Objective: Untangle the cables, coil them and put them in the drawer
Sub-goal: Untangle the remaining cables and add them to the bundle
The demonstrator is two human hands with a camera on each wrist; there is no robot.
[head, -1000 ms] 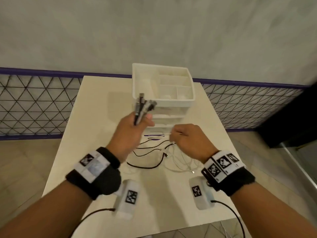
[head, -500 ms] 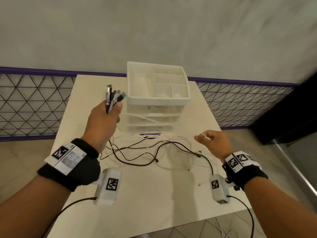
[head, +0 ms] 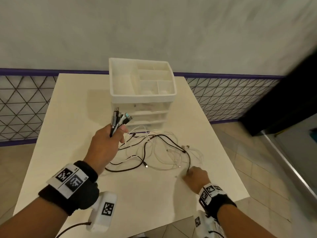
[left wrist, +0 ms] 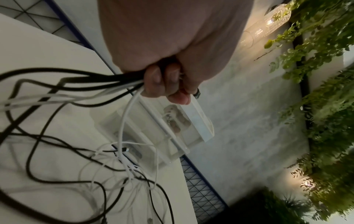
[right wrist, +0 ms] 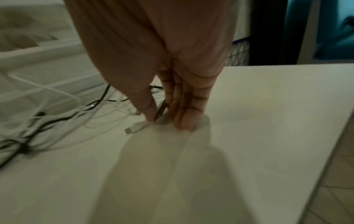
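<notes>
Black wristbands, white square-code tags, white camera pods (cabled) beneath wrists.

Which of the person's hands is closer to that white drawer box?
Left. The left hand holds plug ends just before the drawer box; the right hand is down near the table's front edge.

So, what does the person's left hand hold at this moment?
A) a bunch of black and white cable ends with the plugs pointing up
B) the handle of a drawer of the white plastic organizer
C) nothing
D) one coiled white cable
A: the left hand grips a bunch of black and white cable ends, plugs up, in front of the white plastic drawer organizer; the cables trail loose onto the cream table.
</notes>
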